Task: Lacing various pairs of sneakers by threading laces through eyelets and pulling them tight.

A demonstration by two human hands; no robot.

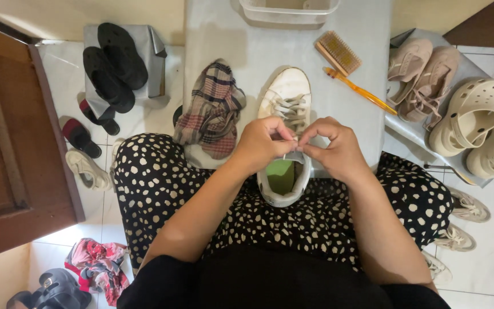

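- White leather, pale grey laces: the sneaker (286, 114) lies toe away from you on the grey tabletop (361, 34), its heel hanging over the near edge above your spotted lap, and your fingers meet right over its tongue.
- Your left hand (261, 143) has its fingers closed, pinching the lace (290, 109) at the top eyelets; your right hand (335, 150) is closed on the same lace end, thumb against forefinger. Both are gripping, neither is open.
- Judging by that grip, you are working the lace at the last eyelets. Keep the pull short and level, so the crossings just beyond your fingertips stay flat rather than bunching.
- Pinch close to the lace tip; a hold further back lets the end flop and miss the hole.
- The shoe is only partly on the tabletop, so a hard tug toward you could slide it off into your lap. Rest a wrist on the heel rim or push the shoe forward a little.
- The green insole (281, 174) shows just below your fingers; keep the tongue pulled up so it does not fold in over it.
- The plaid cloth (212, 111) lies just left of your left fingers, the wooden brush (337, 52) and orange toothbrush (360, 90) beyond your right fingers. Keep loose lace ends out of them.
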